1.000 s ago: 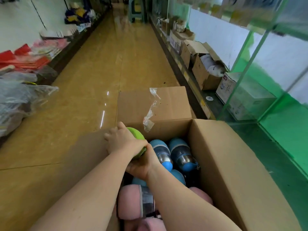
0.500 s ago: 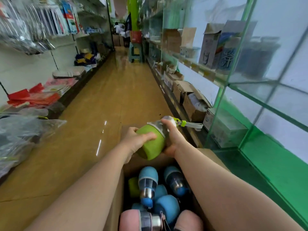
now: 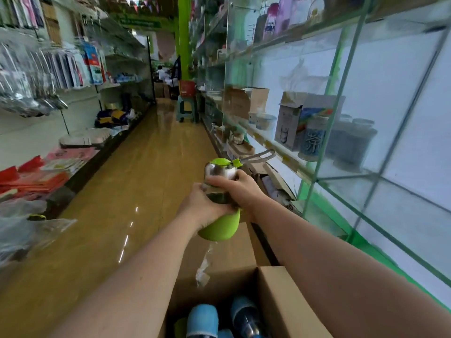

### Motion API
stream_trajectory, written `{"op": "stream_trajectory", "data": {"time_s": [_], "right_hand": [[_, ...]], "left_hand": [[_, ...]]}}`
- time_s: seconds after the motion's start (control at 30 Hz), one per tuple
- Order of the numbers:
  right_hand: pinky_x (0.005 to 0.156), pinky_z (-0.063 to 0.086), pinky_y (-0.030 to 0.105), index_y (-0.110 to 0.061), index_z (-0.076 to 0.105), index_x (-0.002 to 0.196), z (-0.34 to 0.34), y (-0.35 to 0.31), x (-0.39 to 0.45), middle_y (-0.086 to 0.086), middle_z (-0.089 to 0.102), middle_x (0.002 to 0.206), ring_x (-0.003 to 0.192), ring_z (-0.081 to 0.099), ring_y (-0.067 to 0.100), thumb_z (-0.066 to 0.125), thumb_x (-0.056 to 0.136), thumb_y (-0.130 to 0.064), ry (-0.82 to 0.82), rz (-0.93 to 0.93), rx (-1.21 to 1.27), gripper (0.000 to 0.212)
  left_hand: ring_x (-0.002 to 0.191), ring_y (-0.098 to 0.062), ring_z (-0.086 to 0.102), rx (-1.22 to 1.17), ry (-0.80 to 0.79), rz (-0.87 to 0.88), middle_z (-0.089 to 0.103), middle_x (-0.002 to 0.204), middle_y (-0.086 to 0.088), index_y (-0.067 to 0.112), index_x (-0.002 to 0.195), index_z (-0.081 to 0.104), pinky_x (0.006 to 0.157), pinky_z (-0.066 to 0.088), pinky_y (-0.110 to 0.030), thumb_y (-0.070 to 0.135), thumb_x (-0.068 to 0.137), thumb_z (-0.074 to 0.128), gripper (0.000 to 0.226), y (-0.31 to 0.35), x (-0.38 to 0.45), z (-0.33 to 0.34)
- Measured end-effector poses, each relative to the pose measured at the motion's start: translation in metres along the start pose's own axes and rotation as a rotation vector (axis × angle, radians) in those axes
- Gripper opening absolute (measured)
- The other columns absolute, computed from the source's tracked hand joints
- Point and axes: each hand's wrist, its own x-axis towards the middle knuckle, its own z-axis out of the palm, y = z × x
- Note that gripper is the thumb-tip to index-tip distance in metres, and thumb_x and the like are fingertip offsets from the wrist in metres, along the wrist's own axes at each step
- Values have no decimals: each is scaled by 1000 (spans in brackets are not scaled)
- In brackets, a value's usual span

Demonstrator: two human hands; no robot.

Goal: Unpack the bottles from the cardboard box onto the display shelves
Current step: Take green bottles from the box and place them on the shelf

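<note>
While above the cardboard box (image 3: 280,301) | both hands' fingers grip the green bottle (image 3: 219,225).

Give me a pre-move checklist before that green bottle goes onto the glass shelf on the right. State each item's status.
1. Green bottle clear of the cardboard box: ok.
2. Left hand grip on the bottle's middle: ok.
3. Right hand grip near the steel top: ok.
4. Lid closed: cannot tell.
5. Strap free of shelf edges: ok.
6. Bare spot on the glass shelf: cannot tell, blurred.
</note>
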Motion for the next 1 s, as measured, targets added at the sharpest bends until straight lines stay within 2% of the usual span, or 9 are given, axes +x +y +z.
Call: {"op": "stream_trajectory", "data": {"time_s": [0.17,0.33,0.43,0.6,0.73,0.83,0.9,0.97,1.0], "right_hand": [[71,49,26,-15,57,110,-14,-80,9,2,62,102,93,60,17,78,73,-33,7,-36,-106,46],[87,51,37,-18,56,111,-25,-187,10,4,63,108,100,60,20,78,71,-37,9,-26,-118,49],[94,50,44,-24,56,96,-32,-267,4,5,64,108,101,61,23,80,67,-39,21,-14,-114,40],[88,53,38,-25,54,85,-52,-419,-17,4,64,102,98,62,23,80,68,-38,33,-40,-126,32],[90,53,46,-24,56,87,-63,-521,-37,6,65,105,98,63,25,81,55,-48,70,-89,-143,47],[91,52,47,-25,56,79,-77,-580,-54,7,67,103,98,64,26,80,58,-49,114,-130,-170,40],[88,53,41,-25,56,73,-89,-615,-69,2,66,92,94,63,22,80,65,-44,144,-157,-168,32],[83,52,39,-24,57,74,-103,-643,-86,-2,63,83,89,61,20,80,69,-41,172,-186,-159,29],[84,51,40,-25,58,76,-110,-655,-94,-3,63,84,91,61,21,80,69,-40,186,-204,-155,28]], "left_hand": [[96,-16,65,-83,0,66,69,100,5,23,114,60,88,53,-43,56,27,81,96,53,24,-28],[99,-17,59,-200,-23,85,62,103,6,22,114,50,90,48,-38,33,48,88,77,152,15,-86],[101,-18,56,-235,-22,101,57,103,5,22,110,43,88,46,-35,20,56,88,70,217,14,-128],[103,-18,57,-213,-82,177,60,110,3,20,113,48,84,45,-32,25,55,89,71,343,5,-210],[101,-12,52,-154,-95,300,56,105,11,28,107,48,83,37,-27,21,62,87,60,432,-10,-266],[101,-12,58,-56,-144,387,64,101,11,33,100,59,86,44,-29,27,56,90,54,487,-18,-296],[98,-10,61,-8,-178,449,67,99,11,30,102,63,87,47,-28,34,54,90,55,522,-23,-308],[95,-9,61,-17,-205,506,67,97,11,24,103,66,82,46,-21,28,60,88,49,555,-31,-315],[98,-11,61,-26,-207,539,67,101,9,25,106,65,85,47,-25,30,58,88,53,569,-33,-315]]}}
